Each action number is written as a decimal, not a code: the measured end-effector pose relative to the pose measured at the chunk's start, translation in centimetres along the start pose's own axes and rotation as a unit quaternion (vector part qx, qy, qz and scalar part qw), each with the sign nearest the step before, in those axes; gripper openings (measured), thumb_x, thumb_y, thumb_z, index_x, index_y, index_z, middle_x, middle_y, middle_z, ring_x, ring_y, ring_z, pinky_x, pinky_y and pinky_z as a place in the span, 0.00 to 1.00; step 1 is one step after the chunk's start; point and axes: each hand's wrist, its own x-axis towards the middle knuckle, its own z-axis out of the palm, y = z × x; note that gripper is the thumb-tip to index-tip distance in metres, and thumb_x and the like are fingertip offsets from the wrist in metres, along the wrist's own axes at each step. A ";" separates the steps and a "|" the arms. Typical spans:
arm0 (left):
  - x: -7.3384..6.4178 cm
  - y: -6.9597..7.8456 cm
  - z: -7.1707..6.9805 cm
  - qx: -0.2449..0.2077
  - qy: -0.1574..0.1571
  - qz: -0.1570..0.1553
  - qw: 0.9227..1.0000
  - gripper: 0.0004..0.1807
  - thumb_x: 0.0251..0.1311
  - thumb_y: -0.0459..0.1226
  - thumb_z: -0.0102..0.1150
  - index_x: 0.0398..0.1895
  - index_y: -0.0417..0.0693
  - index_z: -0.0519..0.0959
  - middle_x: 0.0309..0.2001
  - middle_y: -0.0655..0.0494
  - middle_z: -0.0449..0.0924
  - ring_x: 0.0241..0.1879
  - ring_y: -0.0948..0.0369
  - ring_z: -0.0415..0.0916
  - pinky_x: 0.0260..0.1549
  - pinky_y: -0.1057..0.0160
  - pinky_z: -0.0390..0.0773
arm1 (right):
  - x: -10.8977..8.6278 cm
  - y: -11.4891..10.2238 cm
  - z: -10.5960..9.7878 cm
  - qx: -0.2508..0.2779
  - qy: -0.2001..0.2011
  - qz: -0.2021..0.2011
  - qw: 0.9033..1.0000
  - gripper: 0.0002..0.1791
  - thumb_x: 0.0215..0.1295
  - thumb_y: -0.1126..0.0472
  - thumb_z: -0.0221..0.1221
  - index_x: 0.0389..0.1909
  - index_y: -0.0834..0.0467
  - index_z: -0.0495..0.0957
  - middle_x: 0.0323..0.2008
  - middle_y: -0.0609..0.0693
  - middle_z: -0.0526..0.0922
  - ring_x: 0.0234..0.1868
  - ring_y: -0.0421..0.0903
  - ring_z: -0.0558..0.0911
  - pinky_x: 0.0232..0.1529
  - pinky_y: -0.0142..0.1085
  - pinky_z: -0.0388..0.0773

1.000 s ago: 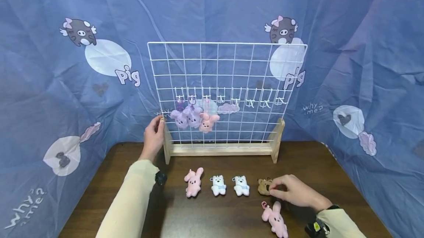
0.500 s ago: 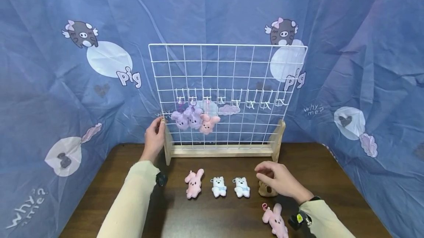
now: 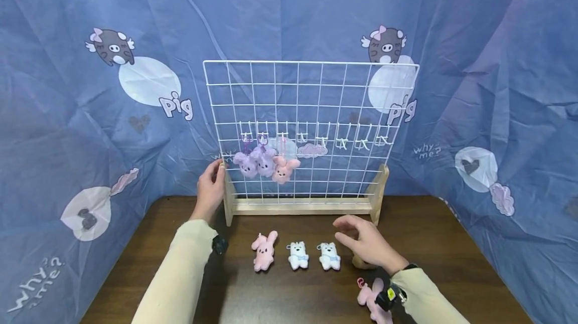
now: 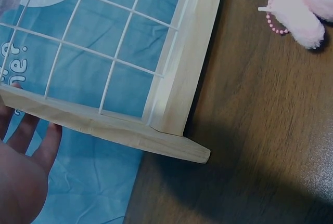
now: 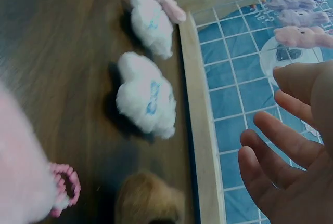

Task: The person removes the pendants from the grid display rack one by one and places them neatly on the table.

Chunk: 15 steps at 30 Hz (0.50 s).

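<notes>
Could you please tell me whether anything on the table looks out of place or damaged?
One pink plush rabbit lies out of line, nearer the head camera than the row of another pink rabbit, two white plush toys and a brown one. I see no spill or damage.

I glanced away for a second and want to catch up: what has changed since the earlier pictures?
The right hand has come away from the brown plush, moving leftward and toward the rack; it holds nothing now. Unchanged: the left hand at the rack's left side, the three hanging plushes and the two white plushes on the table.
</notes>
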 end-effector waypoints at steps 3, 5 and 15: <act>0.0 0.0 0.0 0.000 0.002 0.002 1.000 0.22 0.83 0.44 0.48 0.70 0.43 0.76 0.60 0.43 0.82 0.56 0.52 0.76 0.56 0.56 0.72 | 0.6 -0.6 0.2 0.015 0.009 0.010 1.000 0.15 0.72 0.59 0.67 0.57 0.57 0.82 0.53 0.53 0.87 0.51 0.49 0.86 0.52 0.40 0.82; 0.0 0.0 0.0 0.000 0.001 0.003 1.000 0.22 0.83 0.44 0.48 0.69 0.43 0.76 0.60 0.42 0.83 0.56 0.52 0.77 0.56 0.56 0.72 | 1.1 -1.0 0.3 0.028 0.012 0.020 0.999 0.16 0.73 0.59 0.66 0.58 0.56 0.82 0.55 0.55 0.87 0.52 0.49 0.86 0.53 0.41 0.82; 0.1 0.0 0.0 -0.002 0.003 0.004 1.000 0.22 0.82 0.44 0.49 0.69 0.42 0.76 0.60 0.42 0.83 0.56 0.51 0.77 0.57 0.55 0.72 | 4.6 -2.1 0.3 0.088 0.032 0.029 0.995 0.18 0.74 0.60 0.65 0.61 0.60 0.79 0.57 0.57 0.85 0.54 0.54 0.85 0.56 0.50 0.82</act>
